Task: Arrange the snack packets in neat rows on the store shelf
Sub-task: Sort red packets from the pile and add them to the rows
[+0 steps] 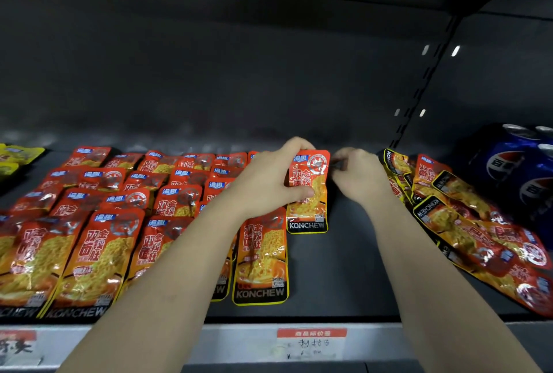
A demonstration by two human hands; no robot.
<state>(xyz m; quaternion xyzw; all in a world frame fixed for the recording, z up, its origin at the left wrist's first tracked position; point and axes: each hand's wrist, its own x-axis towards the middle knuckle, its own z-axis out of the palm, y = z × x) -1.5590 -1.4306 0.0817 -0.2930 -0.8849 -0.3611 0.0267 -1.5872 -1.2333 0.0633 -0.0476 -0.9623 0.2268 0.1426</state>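
Note:
My left hand (270,176) grips an orange-red KONCHEW snack packet (308,193) by its left side, holding it upright on the dark shelf (344,268). My right hand (357,173) is at the packet's upper right corner, fingers curled and touching its edge. To the left, several matching packets (98,223) lie in overlapping rows. One more packet (260,256) lies just below my left wrist. A loose, jumbled heap of the same packets (466,223) lies at the right.
Blue Pepsi cans (520,172) stand at the far right behind the heap. Yellow packets (15,160) sit at the far left. A price label (311,342) is on the shelf's front rail. A slotted upright (425,79) runs up the back wall.

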